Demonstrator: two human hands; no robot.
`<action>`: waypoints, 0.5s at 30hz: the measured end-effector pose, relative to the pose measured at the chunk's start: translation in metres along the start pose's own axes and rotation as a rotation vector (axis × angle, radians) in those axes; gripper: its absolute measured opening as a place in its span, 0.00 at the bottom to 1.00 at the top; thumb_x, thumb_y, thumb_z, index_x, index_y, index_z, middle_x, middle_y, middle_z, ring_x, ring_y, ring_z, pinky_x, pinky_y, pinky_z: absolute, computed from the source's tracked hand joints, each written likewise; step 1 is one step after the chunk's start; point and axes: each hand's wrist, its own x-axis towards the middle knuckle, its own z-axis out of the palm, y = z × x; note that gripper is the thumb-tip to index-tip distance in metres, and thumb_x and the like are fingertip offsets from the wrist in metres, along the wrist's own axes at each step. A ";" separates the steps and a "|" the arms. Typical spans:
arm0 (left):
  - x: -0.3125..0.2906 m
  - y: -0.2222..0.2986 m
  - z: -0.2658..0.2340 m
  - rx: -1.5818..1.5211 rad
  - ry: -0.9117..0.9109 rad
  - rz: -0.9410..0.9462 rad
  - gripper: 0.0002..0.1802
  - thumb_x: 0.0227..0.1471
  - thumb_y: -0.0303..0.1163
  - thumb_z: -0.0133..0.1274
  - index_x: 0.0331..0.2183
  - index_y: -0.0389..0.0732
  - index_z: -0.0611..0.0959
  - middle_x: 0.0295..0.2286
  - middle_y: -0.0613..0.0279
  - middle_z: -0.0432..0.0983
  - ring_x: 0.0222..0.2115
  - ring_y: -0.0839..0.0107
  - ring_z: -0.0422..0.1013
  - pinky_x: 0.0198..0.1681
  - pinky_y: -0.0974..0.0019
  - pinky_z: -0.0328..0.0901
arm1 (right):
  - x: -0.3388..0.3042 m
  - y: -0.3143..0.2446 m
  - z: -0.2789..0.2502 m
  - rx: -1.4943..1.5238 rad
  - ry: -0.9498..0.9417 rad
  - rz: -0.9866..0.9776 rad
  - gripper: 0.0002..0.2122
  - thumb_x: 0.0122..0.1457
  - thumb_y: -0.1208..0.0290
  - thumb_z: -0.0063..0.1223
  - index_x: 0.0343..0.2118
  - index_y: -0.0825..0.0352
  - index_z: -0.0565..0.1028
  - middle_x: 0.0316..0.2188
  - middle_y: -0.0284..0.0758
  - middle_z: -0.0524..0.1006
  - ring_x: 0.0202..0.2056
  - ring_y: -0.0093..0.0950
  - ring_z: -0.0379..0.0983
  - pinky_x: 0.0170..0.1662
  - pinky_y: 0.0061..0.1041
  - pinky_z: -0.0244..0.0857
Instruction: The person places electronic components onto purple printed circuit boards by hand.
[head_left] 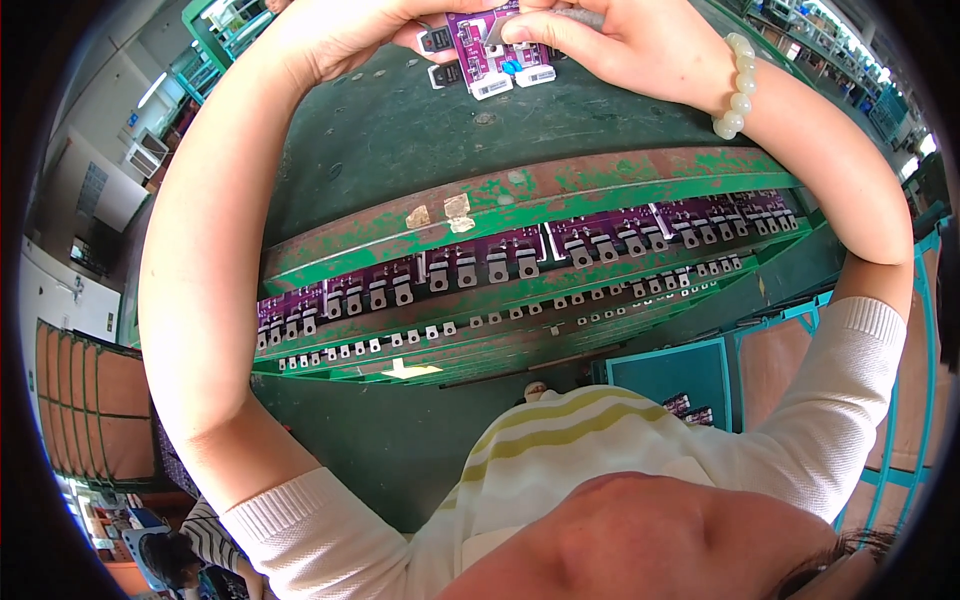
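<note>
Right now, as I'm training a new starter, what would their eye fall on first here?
First, the purple circuit board at the top of the picture, between the left hand and the right hand, which grips what looks like a slim grey tool. Next, the pale bead bracelet on the right wrist. Then the long row of purple boards below the worn green bench edge, across the middle.

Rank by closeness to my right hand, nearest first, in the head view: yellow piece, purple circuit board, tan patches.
1. Purple circuit board, at the right hand, on its left side.
2. Tan patches, below left on the green rail.
3. Yellow piece, lower still, also left.
</note>
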 end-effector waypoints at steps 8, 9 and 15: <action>0.001 -0.001 -0.003 0.023 -0.002 0.006 0.22 0.53 0.19 0.63 0.50 0.37 0.78 0.38 0.59 0.82 0.34 0.74 0.80 0.32 0.75 0.76 | -0.001 -0.004 0.001 -0.124 0.001 -0.062 0.11 0.60 0.68 0.62 0.26 0.68 0.75 0.18 0.43 0.74 0.22 0.43 0.75 0.26 0.36 0.66; 0.001 0.000 -0.002 0.043 -0.013 0.019 0.22 0.53 0.19 0.63 0.50 0.37 0.78 0.38 0.59 0.82 0.34 0.74 0.80 0.33 0.75 0.76 | 0.000 -0.002 0.003 -0.126 0.000 -0.061 0.11 0.60 0.68 0.62 0.26 0.68 0.75 0.18 0.43 0.74 0.22 0.43 0.75 0.26 0.36 0.66; -0.002 0.000 0.002 -0.004 -0.011 0.017 0.20 0.53 0.21 0.63 0.49 0.38 0.79 0.37 0.61 0.82 0.33 0.76 0.79 0.31 0.76 0.74 | -0.001 -0.008 0.000 -0.193 -0.023 -0.122 0.11 0.59 0.67 0.62 0.25 0.66 0.75 0.19 0.41 0.75 0.22 0.41 0.75 0.26 0.36 0.67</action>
